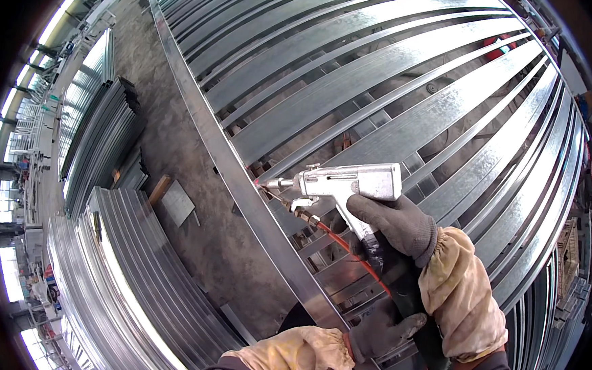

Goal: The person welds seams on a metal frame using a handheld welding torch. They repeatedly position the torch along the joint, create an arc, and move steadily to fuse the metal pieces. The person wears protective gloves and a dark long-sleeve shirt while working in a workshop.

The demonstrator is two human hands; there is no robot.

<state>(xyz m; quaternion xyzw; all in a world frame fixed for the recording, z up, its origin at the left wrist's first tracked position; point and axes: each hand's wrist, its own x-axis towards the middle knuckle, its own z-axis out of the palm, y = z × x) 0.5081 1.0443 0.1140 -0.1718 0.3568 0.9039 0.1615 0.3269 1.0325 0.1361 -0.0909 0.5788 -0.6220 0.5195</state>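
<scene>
My gloved right hand point(402, 225) is wrapped around the handle of a silver-white handheld welding gun point(354, 182). The gun's nozzle point(276, 184) points left, its tip at the edge of a long flat steel rail point(241, 194), with a small reddish glow there. Below the nozzle, a thin wire guide with brass fittings runs into an orange hose point(356, 255). Lower down, my gloved left hand point(382, 331) closes around the black cable sleeve point(420, 308) that hangs from the gun. Several galvanized steel slats point(407, 134) meet the rail, forming a large frame.
Stacks of long metal profiles point(135, 263) lie on the floor at the left, with more bundles point(102, 139) behind them. A flat plate point(176, 203) and a wooden block point(159, 189) rest near them. A red object point(497, 48) shows beneath the slats at the far right.
</scene>
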